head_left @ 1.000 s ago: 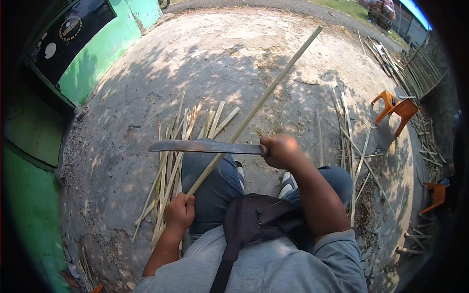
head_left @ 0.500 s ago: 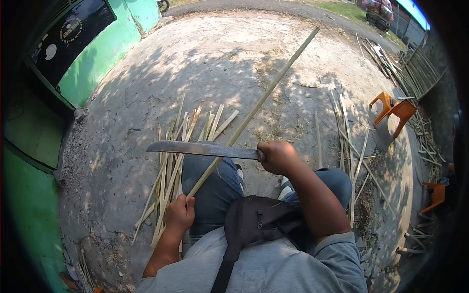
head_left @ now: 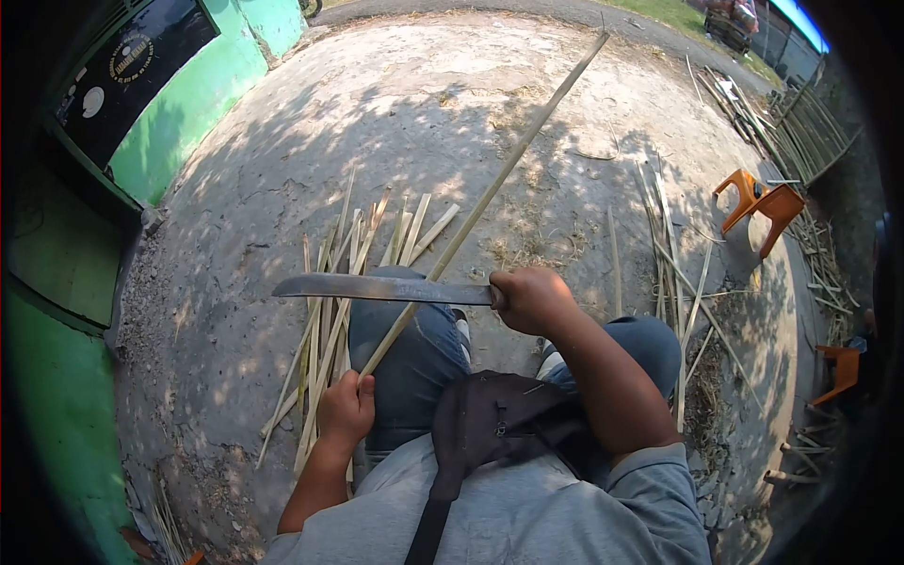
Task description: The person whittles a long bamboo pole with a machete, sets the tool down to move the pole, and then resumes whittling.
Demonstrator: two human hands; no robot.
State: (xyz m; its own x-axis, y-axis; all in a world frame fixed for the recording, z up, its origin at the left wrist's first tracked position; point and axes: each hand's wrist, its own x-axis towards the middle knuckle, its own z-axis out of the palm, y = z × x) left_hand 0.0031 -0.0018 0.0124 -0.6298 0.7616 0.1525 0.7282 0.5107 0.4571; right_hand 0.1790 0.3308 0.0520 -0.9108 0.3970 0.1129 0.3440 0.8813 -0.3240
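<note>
My right hand (head_left: 535, 299) is closed round the handle of a machete (head_left: 386, 288), whose long blade points left. The blade crosses over a long bamboo strip (head_left: 508, 162), and the two appear to touch near my left knee. My left hand (head_left: 346, 411) grips the strip's lower end beside my left thigh. From there the strip slants up and away to the right, its far end over the ground ahead. The end inside my left fist is hidden.
A pile of split bamboo strips (head_left: 325, 353) lies left of my left leg. More strips (head_left: 673, 273) lie right of my right knee. An orange plastic chair (head_left: 774, 209) stands to the right, near bundled poles (head_left: 815, 141). A green wall (head_left: 202, 99) borders the left side.
The machete and my right hand have shifted slightly left. The bamboo strip's far end has moved a little left and up in view. Both grips are unchanged.
</note>
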